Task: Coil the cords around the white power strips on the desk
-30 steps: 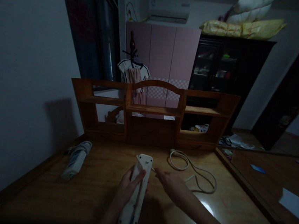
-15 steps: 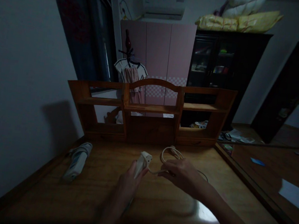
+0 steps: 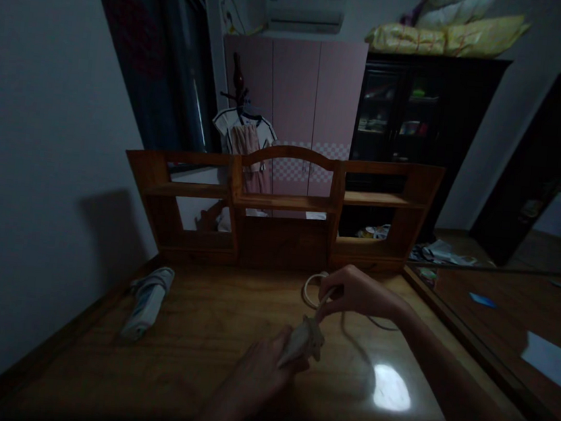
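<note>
My left hand is closed around a white power strip, holding it above the desk near the front. Its cord runs up from the strip's far end, where some of it appears wrapped around. My right hand pinches that cord just above the strip. More of the cord lies in a loop on the desk behind my right hand, and a stretch trails off to the right. A second white power strip, with its cord wound around one end, lies at the desk's left side.
The wooden desk carries a low shelf unit along its back edge. A wall borders the left. To the right, a lower brown surface holds a white sheet and a blue card.
My left hand has moved right and toward me with the power strip, turning it. My right hand has risen slightly, drawing the cord upward from the strip.
</note>
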The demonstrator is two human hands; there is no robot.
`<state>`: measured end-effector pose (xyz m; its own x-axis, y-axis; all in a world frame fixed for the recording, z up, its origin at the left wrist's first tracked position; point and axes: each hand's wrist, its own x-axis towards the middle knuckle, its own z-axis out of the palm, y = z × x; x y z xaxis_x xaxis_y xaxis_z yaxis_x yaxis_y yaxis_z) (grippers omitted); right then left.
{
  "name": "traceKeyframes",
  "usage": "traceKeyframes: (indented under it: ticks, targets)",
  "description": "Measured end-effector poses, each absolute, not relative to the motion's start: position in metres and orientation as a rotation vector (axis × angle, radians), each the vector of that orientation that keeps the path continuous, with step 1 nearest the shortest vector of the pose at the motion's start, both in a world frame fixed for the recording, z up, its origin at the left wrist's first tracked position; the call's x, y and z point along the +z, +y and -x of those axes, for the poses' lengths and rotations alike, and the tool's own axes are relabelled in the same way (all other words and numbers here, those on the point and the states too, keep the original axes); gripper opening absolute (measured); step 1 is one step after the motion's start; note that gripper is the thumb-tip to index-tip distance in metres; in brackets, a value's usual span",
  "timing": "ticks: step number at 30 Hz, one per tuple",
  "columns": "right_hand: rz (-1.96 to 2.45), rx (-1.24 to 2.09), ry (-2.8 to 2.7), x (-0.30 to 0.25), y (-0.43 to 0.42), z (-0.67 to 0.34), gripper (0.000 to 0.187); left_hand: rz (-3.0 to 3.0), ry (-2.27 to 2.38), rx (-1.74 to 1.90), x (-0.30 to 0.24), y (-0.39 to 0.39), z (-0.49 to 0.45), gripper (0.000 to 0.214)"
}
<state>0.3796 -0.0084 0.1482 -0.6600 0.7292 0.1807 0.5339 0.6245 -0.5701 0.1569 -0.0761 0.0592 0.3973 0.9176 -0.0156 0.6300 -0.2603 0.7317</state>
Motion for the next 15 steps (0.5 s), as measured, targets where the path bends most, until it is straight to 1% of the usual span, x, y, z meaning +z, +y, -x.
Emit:
traceKeyframes:
  ticks: [2,4,8,10,13,15]
  targets:
    - [0.997,0.711,-2.443,0.149,-0.009,-0.379,0.035,-1.983,1.301,0.555,0.056,-0.077,-0.160,0.042]
    - [0.966,0.710,-2.490,0.149,-0.013,-0.374,0.033,-1.981,1.230,0.565,0.051,-0.078,-0.166,0.040]
    - [0.910,0.791,-2.600,0.143,-0.013,-0.362,0.032,-2.037,1.056,0.545,0.048,-0.087,-0.175,0.020]
    - [0.874,0.952,-2.607,0.135,-0.004,-0.361,0.035,-2.033,0.996,0.517,0.052,-0.094,-0.177,0.018]
    - [0.769,1.247,-2.539,0.119,0.015,-0.365,0.038,-1.920,0.994,0.535,0.063,-0.102,-0.179,0.025]
    - [0.751,1.372,-2.448,0.106,0.025,-0.368,0.038,-1.785,1.000,0.625,0.070,-0.105,-0.180,0.030]
